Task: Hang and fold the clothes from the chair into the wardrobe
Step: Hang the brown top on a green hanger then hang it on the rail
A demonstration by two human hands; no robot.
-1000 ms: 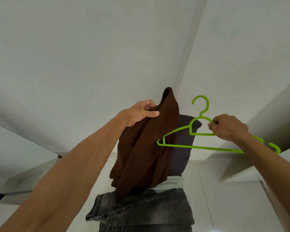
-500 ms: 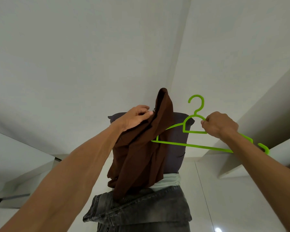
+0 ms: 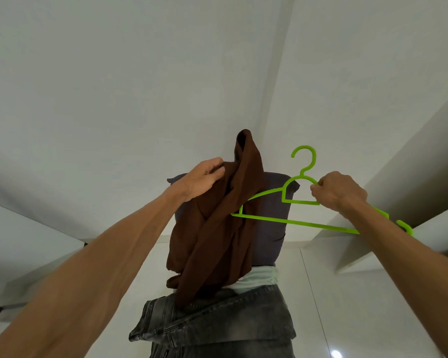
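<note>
A: How many hangers were there?
B: One green hanger [image 3: 295,223], no more.
A: And clothes?
B: Four pieces, one of each kind: one brown garment [image 3: 217,241], one dark purple garment [image 3: 272,228], one pale green garment [image 3: 261,279] and one heap of grey jeans [image 3: 217,324]. Whether that denim was a single pair or two, I could not tell.
A: Hands?
B: Two, one left hand [image 3: 202,179] and one right hand [image 3: 339,189].

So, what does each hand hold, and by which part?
Left hand: the brown garment, near its top. Right hand: the green hanger, at its shoulder beside the hook.
</note>
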